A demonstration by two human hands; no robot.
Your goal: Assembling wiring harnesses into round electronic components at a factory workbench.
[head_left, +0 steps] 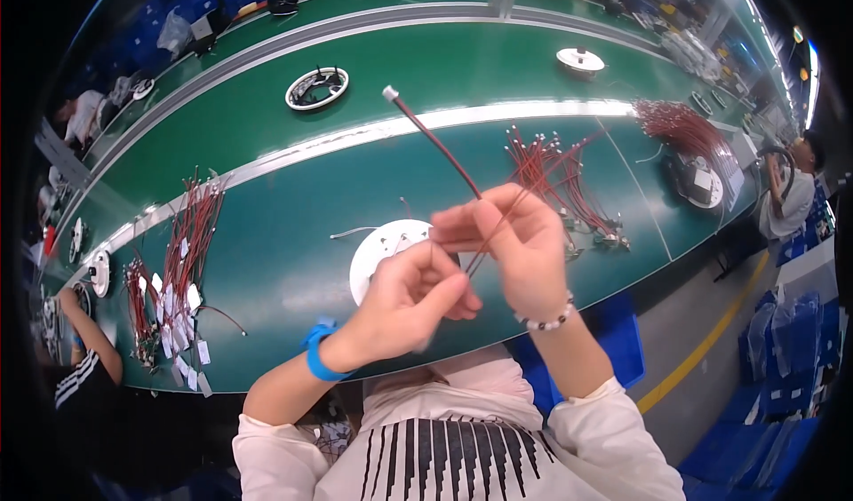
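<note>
A red-and-black wire cable (435, 143) with a small white connector at its upper end is pinched in my right hand (529, 248). Thin strands run from these fingers down toward my left fingertips. My left hand (409, 297) is curled closed just beside, slightly lower; its grip point is hidden, so I cannot tell whether it holds the strands. Behind it lies a round white disc (369, 257) with small fittings on its face, partly covered by the hand. A short pale wire (354, 233) sticks out by the disc's upper left edge.
Bundles of red wire cables lie at left (191, 234), with white tags, and at right (551, 168); a larger pile (680, 128) is farther right. A round white-rimmed housing (317, 89) and a white disc part (579, 60) rest on the green belt. Other people work at both sides.
</note>
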